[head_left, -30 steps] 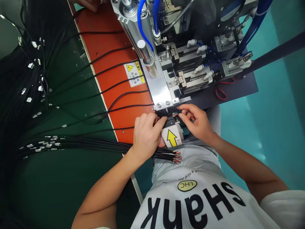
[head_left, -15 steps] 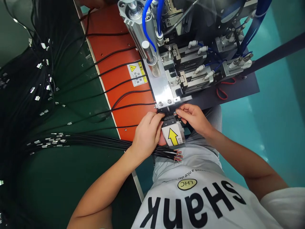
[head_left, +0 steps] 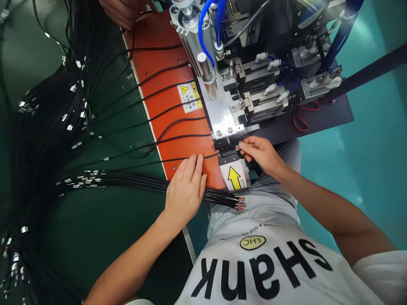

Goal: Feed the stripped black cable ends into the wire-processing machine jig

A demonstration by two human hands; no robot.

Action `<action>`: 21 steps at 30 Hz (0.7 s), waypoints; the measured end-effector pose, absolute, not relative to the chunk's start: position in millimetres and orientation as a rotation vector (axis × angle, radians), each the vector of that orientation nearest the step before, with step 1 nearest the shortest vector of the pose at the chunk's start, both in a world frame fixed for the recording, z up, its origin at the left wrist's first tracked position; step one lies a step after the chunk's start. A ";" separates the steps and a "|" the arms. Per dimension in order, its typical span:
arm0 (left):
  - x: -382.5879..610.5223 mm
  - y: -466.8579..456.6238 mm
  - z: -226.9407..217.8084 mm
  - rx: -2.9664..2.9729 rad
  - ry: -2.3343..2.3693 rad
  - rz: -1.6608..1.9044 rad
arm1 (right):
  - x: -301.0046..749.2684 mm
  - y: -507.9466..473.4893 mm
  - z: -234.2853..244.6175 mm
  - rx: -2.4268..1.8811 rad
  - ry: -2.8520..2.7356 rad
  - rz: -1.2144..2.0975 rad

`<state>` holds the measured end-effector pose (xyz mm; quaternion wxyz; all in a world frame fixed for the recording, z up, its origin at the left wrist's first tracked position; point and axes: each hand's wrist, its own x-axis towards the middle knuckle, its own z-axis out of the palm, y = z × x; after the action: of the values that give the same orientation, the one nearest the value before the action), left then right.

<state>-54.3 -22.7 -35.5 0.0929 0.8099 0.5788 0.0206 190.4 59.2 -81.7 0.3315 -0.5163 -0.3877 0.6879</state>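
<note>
A thin black cable (head_left: 211,155) crosses the red plate (head_left: 187,146) to a small black fixture (head_left: 227,153) by the machine's edge. The thumb and forefinger of my right hand (head_left: 262,156) pinch the coloured wire ends at the cable's tip, just right of the fixture. My left hand (head_left: 186,190) lies flat with its fingers stretched out, fingertips at the same cable on the plate. Beneath its palm side runs a bundle of black cables (head_left: 136,181), whose stripped coloured wire ends (head_left: 241,203) lie near my lap. A yellow arrow label (head_left: 234,176) marks the block below the fixture.
Several black cables run from the machine (head_left: 219,110) across the plate. Cables with silver connectors pile up on the green table (head_left: 108,228) at left. Another person's hand (head_left: 124,12) is at the top left. Blue air hoses (head_left: 203,34) rise from the cylinder.
My left hand has moved left and down, off the fixture onto the plate, its fingers straightened. My right hand keeps its pinch beside the fixture. More of the other person's hand shows.
</note>
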 end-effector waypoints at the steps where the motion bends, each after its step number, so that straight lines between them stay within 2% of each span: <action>1: -53.9 -23.9 -34.5 2.399 1.726 0.052 | 193.9 57.3 -82.7 -1.364 -1.028 1.788; 8: -55.1 0.3 -34.3 2.311 1.739 0.103 | 227.4 32.3 -94.7 -1.477 -0.923 1.687; 16: -88.6 43.8 -20.1 2.315 1.581 0.346 | 244.1 7.5 -79.2 -1.599 -0.913 1.650; 19: -148.3 35.9 -4.1 2.312 1.742 0.275 | 261.7 1.9 -85.2 -1.695 -0.941 1.655; 21: -194.8 34.9 2.3 2.254 2.002 0.049 | 273.0 0.2 -90.9 -1.727 -0.947 1.652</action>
<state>-194.8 34.9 2.3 0.0634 0.7460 0.6627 0.0162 273.0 0.2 -90.9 0.2817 -0.6445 -0.3533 0.6168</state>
